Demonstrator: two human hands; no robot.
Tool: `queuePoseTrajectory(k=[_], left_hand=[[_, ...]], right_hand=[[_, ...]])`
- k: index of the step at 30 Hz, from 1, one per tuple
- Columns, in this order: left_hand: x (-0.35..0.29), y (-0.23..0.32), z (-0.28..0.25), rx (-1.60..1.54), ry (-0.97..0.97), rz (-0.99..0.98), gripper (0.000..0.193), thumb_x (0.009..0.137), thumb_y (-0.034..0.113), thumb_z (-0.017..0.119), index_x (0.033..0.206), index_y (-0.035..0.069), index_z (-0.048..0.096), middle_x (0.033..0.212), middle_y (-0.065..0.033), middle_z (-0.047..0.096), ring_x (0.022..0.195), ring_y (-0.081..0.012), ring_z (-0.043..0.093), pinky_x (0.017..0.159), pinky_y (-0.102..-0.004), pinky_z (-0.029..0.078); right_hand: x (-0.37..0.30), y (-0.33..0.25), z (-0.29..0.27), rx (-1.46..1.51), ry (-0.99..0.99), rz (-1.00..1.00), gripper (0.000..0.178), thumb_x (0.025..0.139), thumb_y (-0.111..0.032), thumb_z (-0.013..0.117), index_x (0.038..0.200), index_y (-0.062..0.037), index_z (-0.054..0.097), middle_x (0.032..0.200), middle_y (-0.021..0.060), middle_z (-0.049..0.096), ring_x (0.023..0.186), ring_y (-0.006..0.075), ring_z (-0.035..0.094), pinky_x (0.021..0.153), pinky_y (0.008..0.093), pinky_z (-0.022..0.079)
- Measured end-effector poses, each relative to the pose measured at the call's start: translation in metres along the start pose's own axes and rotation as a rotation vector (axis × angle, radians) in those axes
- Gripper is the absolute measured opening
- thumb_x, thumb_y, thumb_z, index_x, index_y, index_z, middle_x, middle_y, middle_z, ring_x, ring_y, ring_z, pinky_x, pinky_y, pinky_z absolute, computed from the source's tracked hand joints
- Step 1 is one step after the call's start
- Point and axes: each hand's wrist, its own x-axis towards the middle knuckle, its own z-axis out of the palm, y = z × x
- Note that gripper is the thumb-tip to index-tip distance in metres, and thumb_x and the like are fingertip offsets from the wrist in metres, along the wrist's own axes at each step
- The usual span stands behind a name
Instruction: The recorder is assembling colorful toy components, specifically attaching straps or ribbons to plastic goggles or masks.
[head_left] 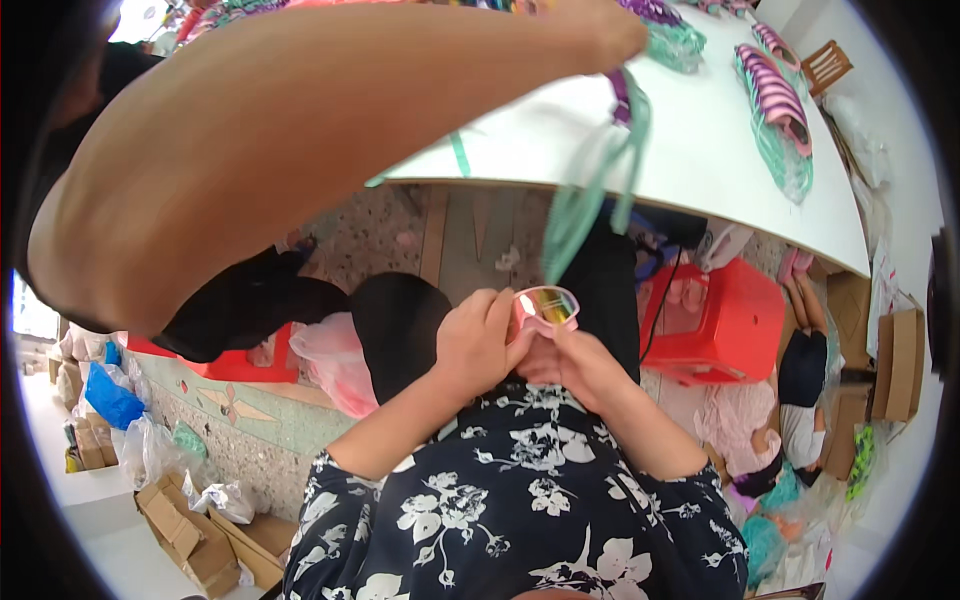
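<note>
Low in front of my body, both hands hold a pair of pink goggles (548,306) with a shiny, rainbow-mirrored lens. My left hand (475,342) closes on their left side, fingers and thumb on the frame. On the lower right edge, my right hand (588,368) grips with its thumb up, its other fingers partly hidden beneath. Just beyond hangs a light green strap (590,200) with a purple part at its top, below the hand of another person. That person's bare arm (300,140) crosses the upper left, hiding much of the table.
A white table (700,165) curves across the far side, bearing a stack of pink goggles (775,95) with green straps. Red plastic stools (735,320) stand to the right and left. Cardboard boxes (185,530) and plastic bags lie lower left; another person sits at the far right.
</note>
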Motion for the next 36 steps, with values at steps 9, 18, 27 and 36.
queuePoseTrajectory(k=[9, 18, 27, 36], left_hand=[[0.0, 0.004, -0.019, -0.201, -0.181, -0.075, 0.031, 0.083, 0.024, 0.07, 0.106, 0.003, 0.064, 0.089, -0.0112, 0.062, 0.073, -0.0289, 0.063, 0.064, -0.038, 0.052], [0.005, 0.006, -0.029, -0.251, -0.222, 0.019, 0.03, 0.084, 0.024, 0.069, 0.105, 0.003, 0.063, 0.089, -0.0115, 0.062, 0.074, -0.0301, 0.063, 0.063, -0.0389, 0.052], [0.002, 0.007, -0.025, -0.239, -0.278, 0.004, 0.031, 0.085, 0.026, 0.067, 0.104, 0.002, 0.064, 0.089, -0.0121, 0.062, 0.075, -0.0305, 0.063, 0.064, -0.0392, 0.051], [0.006, 0.005, -0.028, -0.295, -0.31, 0.027, 0.031, 0.085, 0.028, 0.067, 0.103, 0.004, 0.065, 0.088, -0.0111, 0.062, 0.073, -0.0305, 0.064, 0.063, -0.0391, 0.052]], right_hand=[[-0.016, -0.062, -0.008, -1.25, 0.155, -0.763, 0.052, 0.069, -0.023, 0.09, 0.111, -0.0028, 0.067, 0.107, 0.0045, 0.059, 0.081, 0.0117, 0.058, 0.069, 0.0252, 0.048], [-0.006, -0.064, -0.004, -1.134, -0.047, -0.547, 0.053, 0.073, -0.033, 0.086, 0.113, -0.0027, 0.071, 0.098, 0.0076, 0.059, 0.088, 0.019, 0.061, 0.077, 0.0284, 0.049], [0.005, -0.031, -0.013, -0.982, 0.0, -0.685, 0.04, 0.078, -0.03, 0.084, 0.106, -0.0042, 0.071, 0.094, 0.0057, 0.057, 0.087, 0.0174, 0.058, 0.076, 0.0285, 0.047], [0.004, -0.036, -0.019, -0.887, -0.074, -0.545, 0.043, 0.071, -0.029, 0.088, 0.103, -0.0056, 0.073, 0.09, -0.0001, 0.054, 0.081, 0.0108, 0.053, 0.072, 0.0236, 0.042]])
